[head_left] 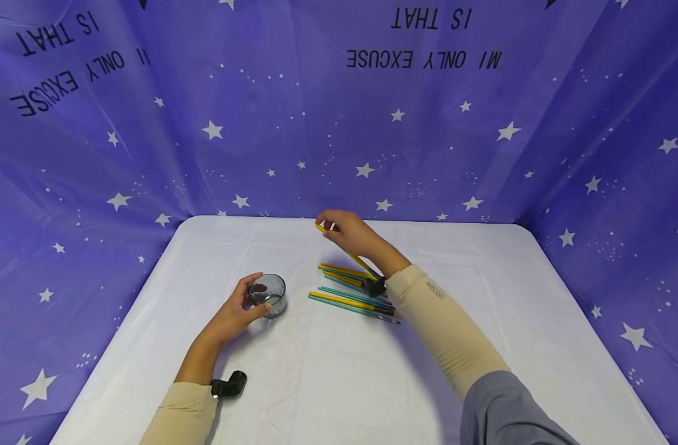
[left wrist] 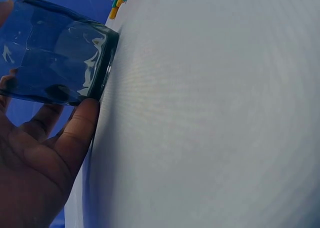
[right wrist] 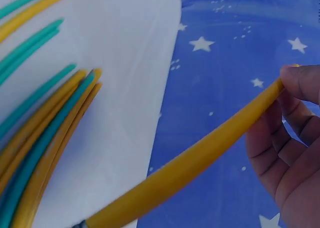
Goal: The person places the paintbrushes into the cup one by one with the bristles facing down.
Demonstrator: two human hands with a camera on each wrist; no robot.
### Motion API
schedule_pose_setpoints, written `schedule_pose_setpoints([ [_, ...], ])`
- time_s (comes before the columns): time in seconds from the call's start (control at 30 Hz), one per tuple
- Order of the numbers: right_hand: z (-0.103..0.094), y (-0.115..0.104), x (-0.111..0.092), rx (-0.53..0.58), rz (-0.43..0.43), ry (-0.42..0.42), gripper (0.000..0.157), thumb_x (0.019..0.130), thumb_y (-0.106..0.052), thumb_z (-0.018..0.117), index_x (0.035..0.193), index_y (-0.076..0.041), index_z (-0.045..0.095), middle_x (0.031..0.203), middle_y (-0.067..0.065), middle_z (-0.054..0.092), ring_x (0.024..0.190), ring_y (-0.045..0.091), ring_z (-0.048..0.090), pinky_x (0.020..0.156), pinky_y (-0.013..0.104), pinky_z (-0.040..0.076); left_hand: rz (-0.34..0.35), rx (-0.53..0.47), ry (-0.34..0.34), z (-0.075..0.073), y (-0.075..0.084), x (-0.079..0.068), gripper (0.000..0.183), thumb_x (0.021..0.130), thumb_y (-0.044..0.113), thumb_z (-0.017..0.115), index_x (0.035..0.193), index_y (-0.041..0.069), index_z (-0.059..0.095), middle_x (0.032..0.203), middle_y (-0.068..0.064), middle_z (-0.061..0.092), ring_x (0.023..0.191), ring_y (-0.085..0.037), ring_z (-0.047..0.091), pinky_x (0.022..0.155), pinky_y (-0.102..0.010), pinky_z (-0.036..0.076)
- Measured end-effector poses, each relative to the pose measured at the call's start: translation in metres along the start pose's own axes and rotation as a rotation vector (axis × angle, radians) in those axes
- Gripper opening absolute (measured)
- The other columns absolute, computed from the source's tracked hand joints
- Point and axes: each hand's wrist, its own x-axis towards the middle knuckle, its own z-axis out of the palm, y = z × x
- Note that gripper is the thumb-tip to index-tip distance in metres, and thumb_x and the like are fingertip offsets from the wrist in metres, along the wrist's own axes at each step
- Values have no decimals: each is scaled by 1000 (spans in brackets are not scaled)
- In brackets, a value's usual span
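On the left of the head view, my left hand [head_left: 232, 316] grips a clear drinking glass [head_left: 276, 288], thumb on the near side and fingers round the far side. The left wrist view shows fingertips at the base of the glass [left wrist: 55, 58], close over the cloth. Farther back, my right hand [head_left: 351, 235] pinches a yellow-handled paintbrush [right wrist: 185, 163] by its handle end, between thumb and fingers. That brush slants down toward the wrist, above several yellow and teal paintbrushes [head_left: 344, 301] lying side by side. Their bristle ends point right, partly hidden by the right wrist camera.
A white cloth [head_left: 316, 383] covers the table. Purple sheets [head_left: 294, 123] with stars and printed words hang behind it and on both sides. Black wrist cameras, such as the left one [head_left: 230, 384], sit on both wrists.
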Motion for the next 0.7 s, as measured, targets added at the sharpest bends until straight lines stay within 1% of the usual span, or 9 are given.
schedule_pose_setpoints([
  [0.1, 0, -6, -1, 47, -18, 27, 24, 100, -9, 58, 124, -14, 60, 105, 4, 62, 88, 19, 60, 76, 35, 49, 3, -1, 3, 0, 1, 0, 77, 92, 14, 70, 153, 11, 23, 141, -26, 43, 128, -43, 45, 105, -59, 26],
  [0.23, 3, -11, -1, 110, -19, 61, 23, 100, -9, 59, 123, -12, 59, 106, 4, 61, 90, 19, 60, 78, 34, 49, 12, -2, 2, 0, 0, 2, 77, 92, 13, 70, 153, 10, 23, 140, -26, 44, 126, -42, 47, 105, -57, 28],
  [0.33, 6, -13, -1, 126, -20, 75, 23, 100, -10, 59, 123, -10, 59, 105, 4, 60, 91, 19, 60, 77, 34, 50, 12, -1, 0, 0, -1, 2, 77, 92, 13, 70, 153, 9, 23, 140, -26, 44, 126, -42, 47, 104, -56, 28],
  [0.53, 9, -23, 0, 159, -4, 105, 21, 101, -13, 58, 122, -12, 56, 105, 3, 59, 91, 17, 60, 74, 32, 51, -3, 10, 3, -1, -1, 2, 78, 91, 15, 72, 153, 11, 24, 139, -24, 45, 124, -40, 49, 102, -54, 31],
  [0.7, 9, -34, 0, 258, -1, 151, 22, 101, -10, 57, 122, -7, 53, 106, 5, 58, 92, 18, 62, 72, 30, 54, 2, 10, 1, -2, -3, 2, 78, 91, 15, 72, 153, 11, 24, 139, -24, 45, 123, -39, 50, 102, -53, 31],
])
